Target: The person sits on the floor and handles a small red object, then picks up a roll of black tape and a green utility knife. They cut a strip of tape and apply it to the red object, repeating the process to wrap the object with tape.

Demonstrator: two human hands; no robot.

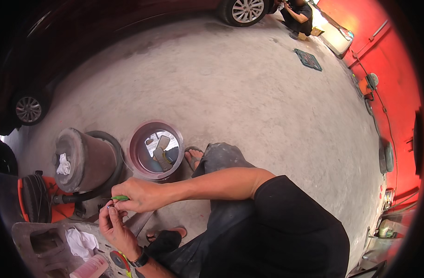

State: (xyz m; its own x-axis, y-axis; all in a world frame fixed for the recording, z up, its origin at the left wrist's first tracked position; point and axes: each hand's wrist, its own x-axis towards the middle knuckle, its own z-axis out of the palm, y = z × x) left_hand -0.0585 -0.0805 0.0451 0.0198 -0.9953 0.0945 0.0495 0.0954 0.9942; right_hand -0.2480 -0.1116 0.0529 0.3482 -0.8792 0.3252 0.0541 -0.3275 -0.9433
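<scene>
In the head view, a slim bright-green plastic-looking object [121, 198] is held by the bent fingers of the right hand [140, 193], just beside the left hand [117, 228]. The left fingers are drawn narrow; whether anything is pinched there cannot be told. The object is judged light and stiff, best gripped along its green body.

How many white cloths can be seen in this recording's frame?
2: the first cloth is on the brown drum, the second cloth beside the pink bottle. Others may be hidden.
</scene>
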